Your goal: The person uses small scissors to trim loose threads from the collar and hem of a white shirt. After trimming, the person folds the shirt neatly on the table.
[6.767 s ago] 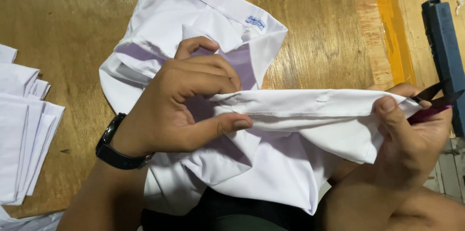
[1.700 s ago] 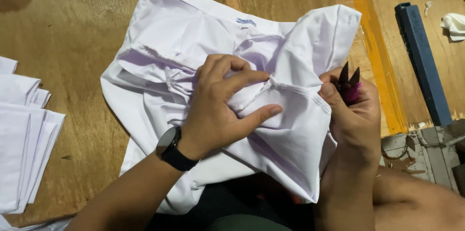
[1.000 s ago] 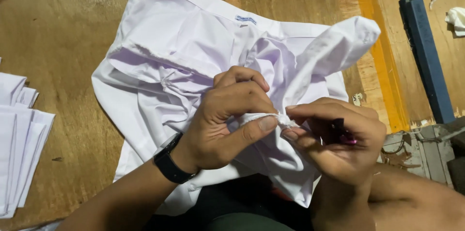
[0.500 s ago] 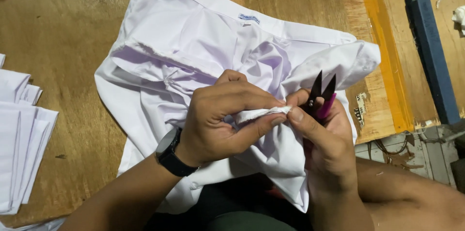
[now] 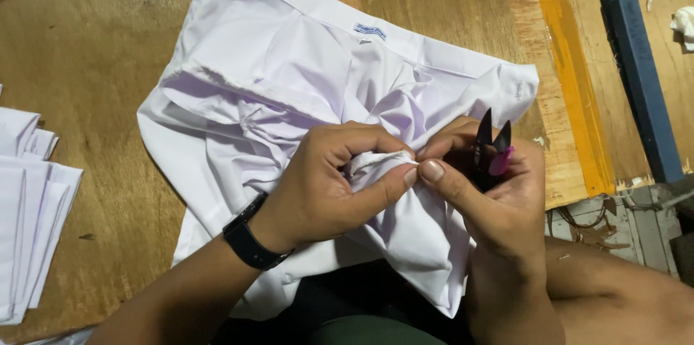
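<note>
Two bare hands are meeting over a white garment (image 5: 289, 77) in the head view. The left hand (image 5: 329, 186), wearing a black wristband (image 5: 249, 238), is curling inward, thumb and forefinger pinching a small bunched fold of the cloth (image 5: 376, 164). The right hand (image 5: 491, 200) is coming up from below, its thumb tip pressing against the same fold, just beside the left thumb; its remaining fingers are closing round a small pair of thread snips (image 5: 493, 146) with dark pointed blades and a pink handle, blades pointing up and away from the person.

The garment is lying crumpled on a wooden table (image 5: 94, 63), thin and smooth, creased into soft ridges, with a small label near its upper edge. A stack of folded white pieces (image 5: 29, 200) is sitting at the table's left edge. A yellow strip (image 5: 567, 70) is running along the board, and a blue bar (image 5: 640, 77) is lying further right.

Compared with half a second earlier, the hands are sitting closer together and the right thumb is now lying on the pinched fold, while the snips are staying upright in the same grip.
</note>
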